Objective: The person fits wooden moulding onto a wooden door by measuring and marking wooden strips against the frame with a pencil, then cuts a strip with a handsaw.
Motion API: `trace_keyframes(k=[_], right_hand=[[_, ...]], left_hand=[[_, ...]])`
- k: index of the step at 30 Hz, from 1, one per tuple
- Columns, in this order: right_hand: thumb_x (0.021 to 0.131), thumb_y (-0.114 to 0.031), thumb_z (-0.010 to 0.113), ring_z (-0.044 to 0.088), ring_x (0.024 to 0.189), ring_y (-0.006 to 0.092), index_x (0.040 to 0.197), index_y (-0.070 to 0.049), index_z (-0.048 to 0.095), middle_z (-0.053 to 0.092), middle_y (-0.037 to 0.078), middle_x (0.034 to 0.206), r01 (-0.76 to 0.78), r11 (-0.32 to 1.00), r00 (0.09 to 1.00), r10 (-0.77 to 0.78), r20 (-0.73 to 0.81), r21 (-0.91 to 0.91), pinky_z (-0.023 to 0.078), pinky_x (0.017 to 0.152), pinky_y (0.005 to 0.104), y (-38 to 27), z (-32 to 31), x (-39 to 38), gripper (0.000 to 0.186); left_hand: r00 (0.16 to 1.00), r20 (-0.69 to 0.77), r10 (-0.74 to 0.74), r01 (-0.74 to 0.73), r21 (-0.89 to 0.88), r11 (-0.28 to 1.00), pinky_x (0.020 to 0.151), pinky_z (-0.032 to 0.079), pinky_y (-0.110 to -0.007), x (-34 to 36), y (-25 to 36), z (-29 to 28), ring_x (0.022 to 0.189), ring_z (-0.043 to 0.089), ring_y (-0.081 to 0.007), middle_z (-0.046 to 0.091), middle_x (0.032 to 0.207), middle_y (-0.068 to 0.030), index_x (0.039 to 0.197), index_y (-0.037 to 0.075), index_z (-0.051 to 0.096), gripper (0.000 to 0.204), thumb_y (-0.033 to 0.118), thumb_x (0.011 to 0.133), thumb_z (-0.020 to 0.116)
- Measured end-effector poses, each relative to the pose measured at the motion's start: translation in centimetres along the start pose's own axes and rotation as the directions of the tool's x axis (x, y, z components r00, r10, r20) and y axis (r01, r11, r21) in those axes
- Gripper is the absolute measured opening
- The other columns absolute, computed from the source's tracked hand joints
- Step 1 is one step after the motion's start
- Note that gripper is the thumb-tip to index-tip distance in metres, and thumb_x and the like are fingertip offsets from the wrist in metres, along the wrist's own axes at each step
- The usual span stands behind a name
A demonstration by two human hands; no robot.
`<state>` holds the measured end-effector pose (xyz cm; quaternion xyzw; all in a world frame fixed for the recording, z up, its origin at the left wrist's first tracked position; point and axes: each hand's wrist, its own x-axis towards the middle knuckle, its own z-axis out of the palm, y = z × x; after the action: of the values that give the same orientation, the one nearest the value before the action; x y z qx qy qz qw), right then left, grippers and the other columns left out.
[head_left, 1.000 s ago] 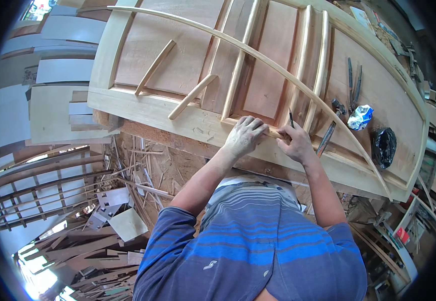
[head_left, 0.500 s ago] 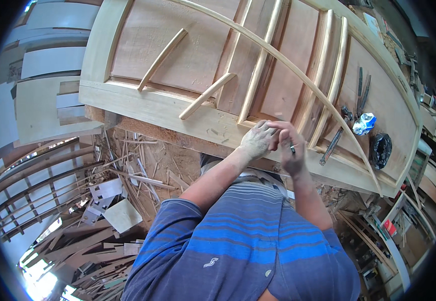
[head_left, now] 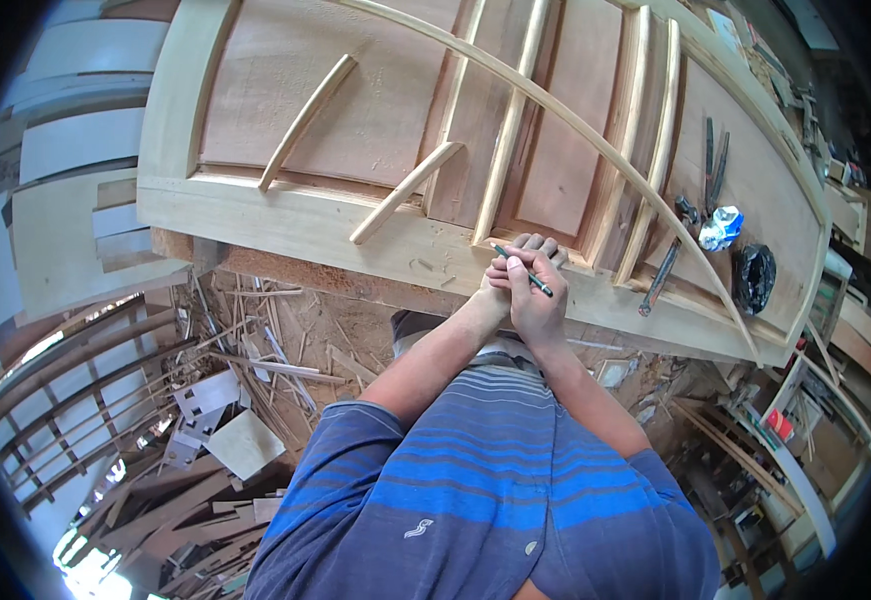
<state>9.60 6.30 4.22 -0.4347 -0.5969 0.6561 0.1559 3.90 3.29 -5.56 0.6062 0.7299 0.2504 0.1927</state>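
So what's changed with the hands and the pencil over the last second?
The two hands, apart on the door frame a second ago, have drawn together at its near edge. The right hand now overlaps the left hand and holds a dark pencil crosswise. The loose curved strips, the long thin batten and the tools stayed put.

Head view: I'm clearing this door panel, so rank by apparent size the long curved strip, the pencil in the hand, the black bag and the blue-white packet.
1. Long curved strip, by far the largest.
2. Black bag.
3. Pencil and blue-white packet: the pencil is longer but thin, the packet bulkier, so unranked.
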Motion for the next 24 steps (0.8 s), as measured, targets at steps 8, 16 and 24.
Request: trace_keyframes(k=[8, 16, 24], right_hand=[[0.115, -0.008, 0.055, 0.083, 0.094, 0.0232, 0.127, 0.008, 0.069, 0.079, 0.021, 0.111, -0.14, 0.987, 0.99, 0.142, -0.02, 0.084, 0.069, 0.082, 0.0308, 0.1, -0.5, 0.8, 0.024], [0.114, -0.01, 0.058, 0.083, 0.099, 0.0237, 0.128, 0.005, 0.07, 0.079, 0.02, 0.117, -0.148, 0.981, 0.988, 0.142, 0.054, 0.126, 0.07, 0.081, 0.0302, 0.5, -0.6, 1.1, 0.024], [0.115, -0.009, 0.057, 0.083, 0.103, 0.0252, 0.132, 0.008, 0.068, 0.077, 0.021, 0.122, -0.125, 0.99, 0.99, 0.121, 0.077, 0.059, 0.071, 0.078, 0.028, -0.2, -0.9, 1.1, 0.026]], left_hand=[[1.0, -0.012, 0.015, -0.014, 0.05, 0.999, 0.111, 0.041, -0.046, 0.6, 0.0, -0.1, 0.118, 0.052, -0.0278, 0.054, 0.117, -0.0056, 0.127, 0.018, 0.058, 0.036, 0.038, 0.099, 0.067], [1.0, -0.009, 0.021, -0.02, 0.084, 0.996, 0.111, 0.041, -0.045, 0.5, 0.1, 0.2, 0.118, 0.052, -0.0277, 0.054, 0.117, -0.0057, 0.129, 0.017, 0.059, 0.036, 0.036, 0.099, 0.066], [1.0, -0.001, 0.023, -0.023, 0.12, 0.992, 0.11, 0.042, -0.045, 0.5, 0.0, 0.0, 0.118, 0.052, -0.0277, 0.054, 0.117, -0.0058, 0.13, 0.016, 0.06, 0.037, 0.035, 0.099, 0.066]])
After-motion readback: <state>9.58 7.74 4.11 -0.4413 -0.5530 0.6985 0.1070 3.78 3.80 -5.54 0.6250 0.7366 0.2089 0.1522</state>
